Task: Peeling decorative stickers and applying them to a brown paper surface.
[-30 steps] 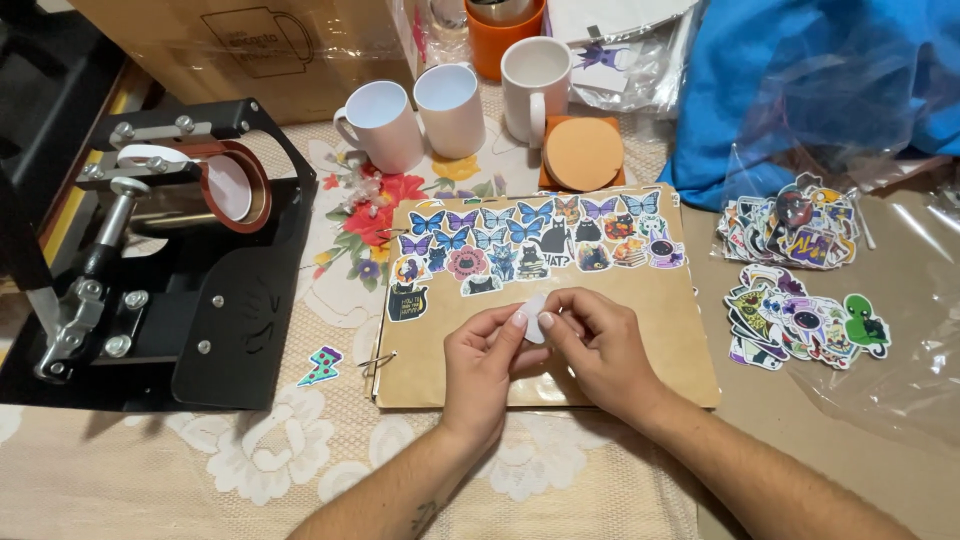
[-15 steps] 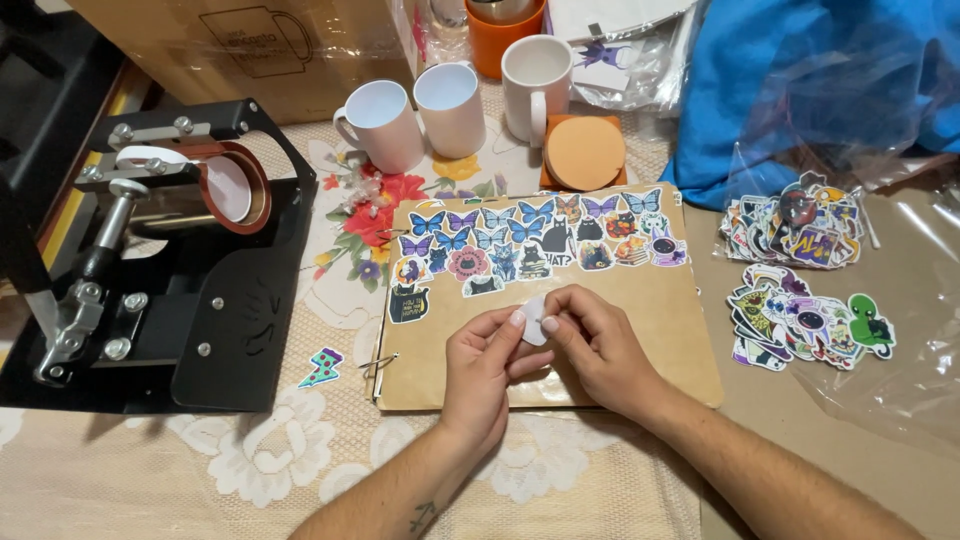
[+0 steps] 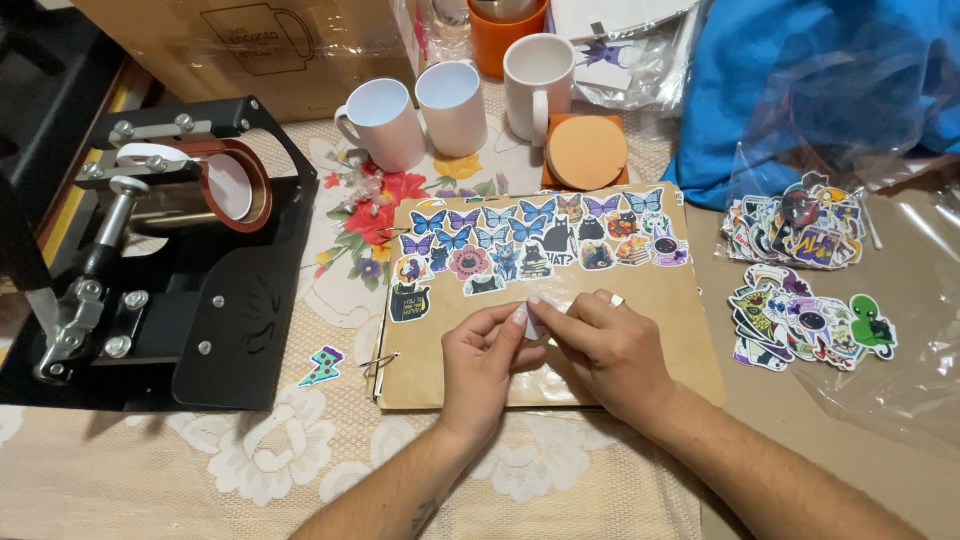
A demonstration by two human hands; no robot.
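We see both hands meeting over the lower middle of a brown board (image 3: 640, 370) that lies on the desk (image 3: 250, 470), which is covered with a flowered lace cloth. Between them is a small white sticker (image 3: 531, 322), pinched at the fingertips: the left hand (image 3: 485, 365) has its thumb and forefinger closed on the sticker's left edge, and the right hand (image 3: 612, 352) closes its own grip on the right edge, so the sticker sits right where the two grips touch, lifted just above the board. Only a sliver of it shows, and we cannot tell what is printed on it. Further up the board, well clear of the hands, lies a row of stickers (image 3: 535, 240), butterflies, cats and flowers, set side by side. To the right of the board, two loose piles of stickers (image 3: 800, 275) rest on clear plastic, near a blue cloth (image 3: 790, 80). Behind the board stand three white mugs (image 3: 455, 105) and a stack of round orange coasters (image 3: 587, 152). On the left of the desk sits a black mug press (image 3: 170, 250), and a small green sticker (image 3: 322, 366) lies on the cloth between the press and the board.
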